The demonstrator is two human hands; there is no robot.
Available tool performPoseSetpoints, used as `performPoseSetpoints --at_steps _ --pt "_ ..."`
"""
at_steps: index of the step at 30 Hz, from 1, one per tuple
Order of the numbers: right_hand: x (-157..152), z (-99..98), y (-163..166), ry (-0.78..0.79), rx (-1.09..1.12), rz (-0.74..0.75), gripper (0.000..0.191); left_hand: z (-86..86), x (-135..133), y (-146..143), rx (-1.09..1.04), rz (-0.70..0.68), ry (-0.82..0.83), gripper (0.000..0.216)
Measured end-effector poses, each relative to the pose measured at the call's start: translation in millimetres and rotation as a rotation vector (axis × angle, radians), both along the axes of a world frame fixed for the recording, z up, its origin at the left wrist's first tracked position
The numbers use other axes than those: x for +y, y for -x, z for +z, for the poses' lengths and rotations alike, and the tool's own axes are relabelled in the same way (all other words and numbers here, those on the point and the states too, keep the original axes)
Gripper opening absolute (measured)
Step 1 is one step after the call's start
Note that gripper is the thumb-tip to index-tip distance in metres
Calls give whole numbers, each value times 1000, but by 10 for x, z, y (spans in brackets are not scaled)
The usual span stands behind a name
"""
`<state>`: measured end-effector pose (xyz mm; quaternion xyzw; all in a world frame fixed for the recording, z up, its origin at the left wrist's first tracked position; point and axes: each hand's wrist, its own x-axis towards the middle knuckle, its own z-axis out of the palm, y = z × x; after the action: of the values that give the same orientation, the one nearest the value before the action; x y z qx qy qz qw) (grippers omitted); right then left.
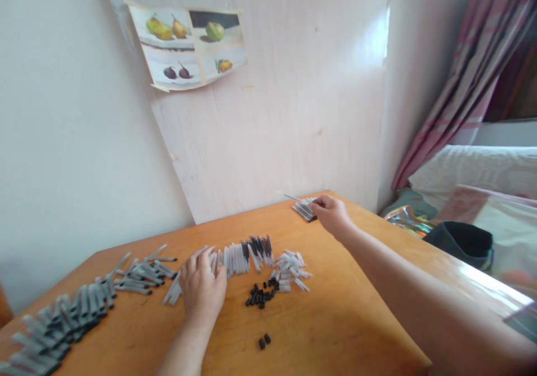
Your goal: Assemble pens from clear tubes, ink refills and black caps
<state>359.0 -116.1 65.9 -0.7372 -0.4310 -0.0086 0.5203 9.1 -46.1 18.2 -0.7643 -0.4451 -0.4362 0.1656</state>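
My left hand (203, 283) lies flat, fingers spread, on a row of grey and clear pen barrels (241, 255) near the middle of the wooden table (335, 320). My right hand (331, 212) reaches to the far edge, fingers closed on a small bundle of pens (304, 209). Beside the row sit a heap of short clear pen parts (290, 269) and a scatter of small black caps (260, 296). Two more black caps (264, 341) lie nearer to me.
Many grey capped pens (62, 320) lie along the table's left side, with loose ones (142, 272) further in. A board with fruit pictures (188, 43) leans on the wall behind. A bed with pillows (474, 174), a dark bag (461, 241) and a curtain (482, 62) stand right.
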Motion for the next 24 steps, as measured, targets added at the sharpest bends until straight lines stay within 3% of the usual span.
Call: performPoseSetpoints --at_steps 6,10,24 --pt "-66 -227 -836 68 80 -263 31 -61 76 38 40 27 13 33" --pt "-101 -368 -1224 192 93 -400 35 -89 131 63 85 44 38 34" --pt "151 -562 -1598 419 72 -403 34 -133 246 154 167 98 68 39"
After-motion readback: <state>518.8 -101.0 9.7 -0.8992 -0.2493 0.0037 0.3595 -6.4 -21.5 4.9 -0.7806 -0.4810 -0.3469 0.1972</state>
